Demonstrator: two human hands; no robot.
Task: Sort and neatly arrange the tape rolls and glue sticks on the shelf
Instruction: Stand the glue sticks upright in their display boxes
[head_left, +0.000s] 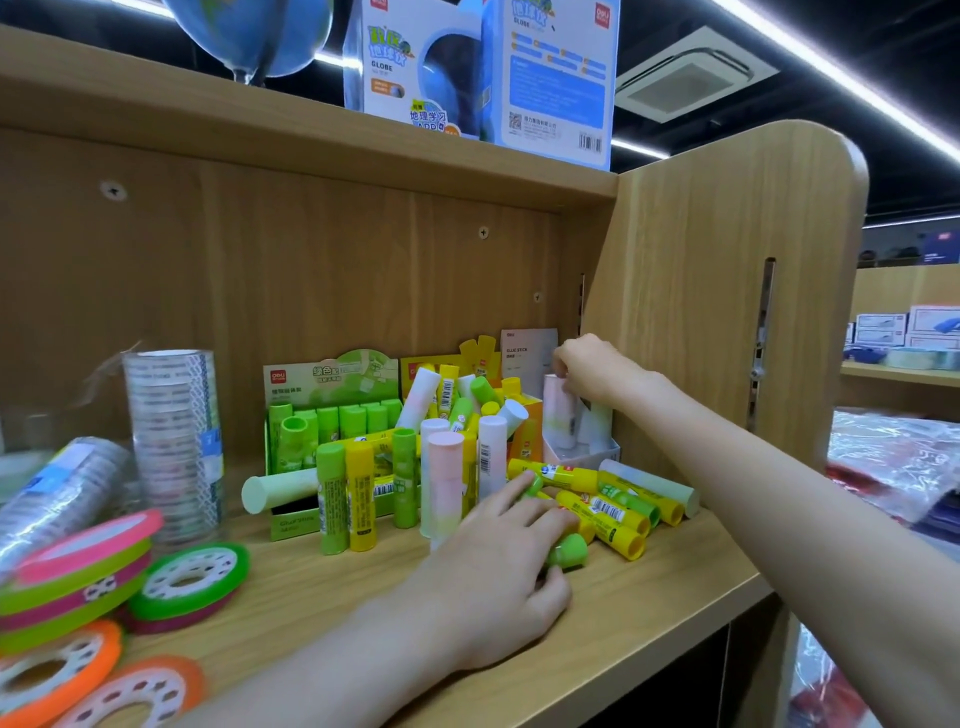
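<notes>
The green display box (291, 441) at the back of the shelf (322, 587) holds a row of upright green glue sticks; just right of it the yellow box (524, 426) is crammed with tilted sticks. Further right, against the side panel (717, 312), the small white box (582, 452) holds the pink pastel stick (558, 415), which the right hand (592, 371) pinches at its top. In front of the green box stand more sticks; right of these, loose yellow sticks (613, 512) lie close to the shelf edge. There the left hand (498, 566) curls its fingers around a green-capped stick (569, 552). Left of the green box stand clear tape stacks (174, 441), with coloured tape rolls (187, 577) in front.
</notes>
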